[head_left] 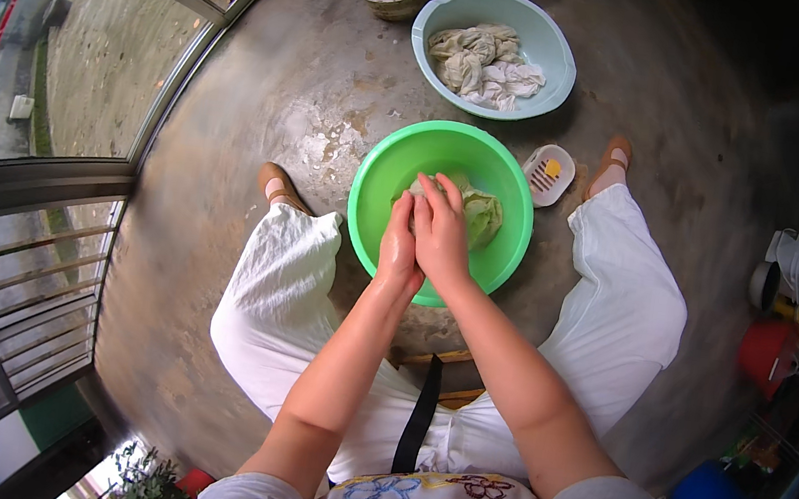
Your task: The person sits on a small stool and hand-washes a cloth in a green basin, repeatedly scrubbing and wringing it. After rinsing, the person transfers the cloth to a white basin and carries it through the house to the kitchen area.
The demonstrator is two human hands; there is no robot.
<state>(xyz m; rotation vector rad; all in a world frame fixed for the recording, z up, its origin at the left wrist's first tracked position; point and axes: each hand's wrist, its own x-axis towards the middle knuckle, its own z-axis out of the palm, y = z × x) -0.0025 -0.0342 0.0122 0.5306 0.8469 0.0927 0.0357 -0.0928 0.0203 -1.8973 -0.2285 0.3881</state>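
My left hand (398,241) and my right hand (443,227) are pressed together over a bright green basin (377,178). Their palms face each other, closed around part of a wet, pale cloth (482,216). Some of this cloth shows past my fingertips, and more lies in the basin to the right of my hands. What is between the palms is mostly hidden. Just right of the basin, a white soap dish (560,192) with slots holds a small yellow piece of soap (553,168).
Beyond the green basin stands a pale blue basin (553,46) with crumpled whitish cloths (484,64). A dark metal pot (391,9) is beside it. My white-trousered legs flank the green basin. Glass panels and railings (40,293) line the left; a red bucket (767,354) stands right.
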